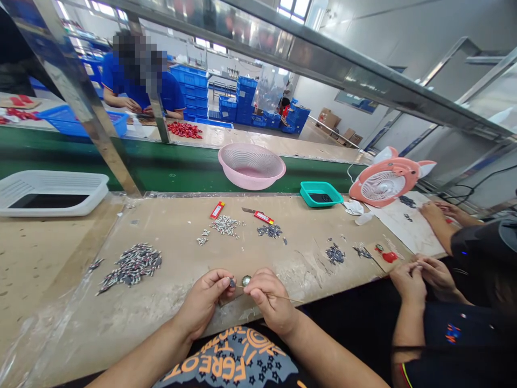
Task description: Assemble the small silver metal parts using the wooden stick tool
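Observation:
My left hand [208,298] pinches a small dark grey piece [232,282] between thumb and fingertips. In my right hand [271,299] is a thin wooden stick [287,298], its tip pointing left toward the grey piece; whether they touch, I cannot tell. A bottle cap [246,280] sits just beyond my right fingertips, between the hands. Ahead on the table are a heap of small whitish pieces [226,225] and a heap of dark oval pieces [270,231]. Farther left lies a larger heap of dark pieces with pale and red ends [133,265].
Behind the heaps stand a pink mesh basket [252,175], a teal tray [321,202] and a pig-shaped fan [388,183]. Two red-labelled packets [217,209] lie nearby, one with a blade-like strip. A white basket [52,207] stands left. Co-workers' hands [420,277] are at right.

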Demonstrator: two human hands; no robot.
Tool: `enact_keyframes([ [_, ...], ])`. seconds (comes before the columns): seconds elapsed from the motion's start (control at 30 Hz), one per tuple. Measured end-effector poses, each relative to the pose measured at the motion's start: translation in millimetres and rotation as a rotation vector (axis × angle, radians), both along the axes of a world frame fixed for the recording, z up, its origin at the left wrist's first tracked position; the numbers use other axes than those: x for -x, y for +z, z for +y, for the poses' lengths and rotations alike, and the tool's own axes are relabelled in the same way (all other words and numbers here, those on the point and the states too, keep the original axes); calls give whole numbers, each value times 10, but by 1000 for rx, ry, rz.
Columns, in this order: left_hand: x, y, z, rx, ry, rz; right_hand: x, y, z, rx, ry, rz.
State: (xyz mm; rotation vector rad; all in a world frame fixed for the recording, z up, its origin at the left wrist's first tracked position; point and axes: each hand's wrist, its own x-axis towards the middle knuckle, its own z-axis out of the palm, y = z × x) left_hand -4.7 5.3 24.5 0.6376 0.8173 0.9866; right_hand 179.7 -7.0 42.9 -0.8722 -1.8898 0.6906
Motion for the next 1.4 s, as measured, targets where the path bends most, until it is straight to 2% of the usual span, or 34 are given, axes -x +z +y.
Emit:
enact_keyframes([
  [0.1,2,5,2,-10,0,-7,-49,-13,27,8,-36,-27],
  [0.33,12,-4,10,-22,3,25,-144,-137,129,65,-109,-306],
  [0.43,9,10,9,-7,0,28,-137,-97,105,60,-96,-223],
  [0.6,-5,37,2,11,-20,9,-61,79,27,18,-31,-12],
  [0.7,-7,28,-4,8,-30,7,2,122,20,7,-3,-1],
  [0.87,0,5,-10,-15,-50,-28,63,85,53,-6,9,-13],
  [1.23,9,4,-4,-12,-40,-44,69,80,50,0,5,-20],
  [1.4,23,-22,-1,3,-20,-36,55,106,88,19,45,-20],
])
